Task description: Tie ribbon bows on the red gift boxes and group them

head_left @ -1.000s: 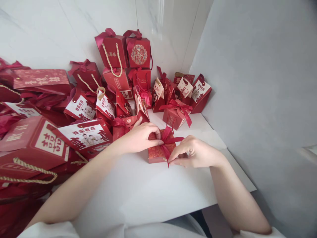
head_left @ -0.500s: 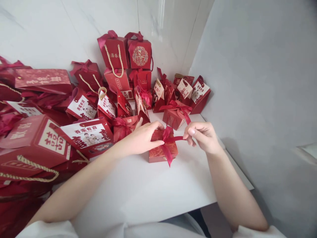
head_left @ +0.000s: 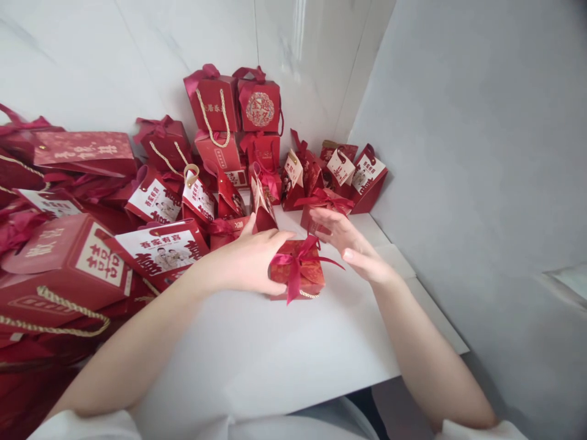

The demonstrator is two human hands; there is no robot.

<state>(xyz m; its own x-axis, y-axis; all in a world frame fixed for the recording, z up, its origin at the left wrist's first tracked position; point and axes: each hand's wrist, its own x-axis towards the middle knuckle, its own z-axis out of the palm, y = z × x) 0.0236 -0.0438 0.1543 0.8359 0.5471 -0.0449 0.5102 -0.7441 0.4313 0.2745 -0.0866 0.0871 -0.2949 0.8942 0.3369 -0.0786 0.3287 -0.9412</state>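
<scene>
With your left hand [head_left: 247,263] holding the left side of the small red patterned cardboard box [head_left: 313,276] on the white counter [head_left: 275,354], and your right hand [head_left: 349,243] loosely open, empty, you'd best even the glossy red ribbon bow [head_left: 294,264] gently.

Left hand [head_left: 252,260] grips a small red box [head_left: 314,275] from its left side, thumb near the front, forefinger along the back edge; a ribbon bow [head_left: 296,264] sits on top and a twisted cord [head_left: 309,294] shows at the front. Right hand [head_left: 355,244], fingers extended, is apart from it, to the right above the white table [head_left: 275,348]. Behind and left: many red gift boxes [head_left: 213,110], some stacked.
</scene>
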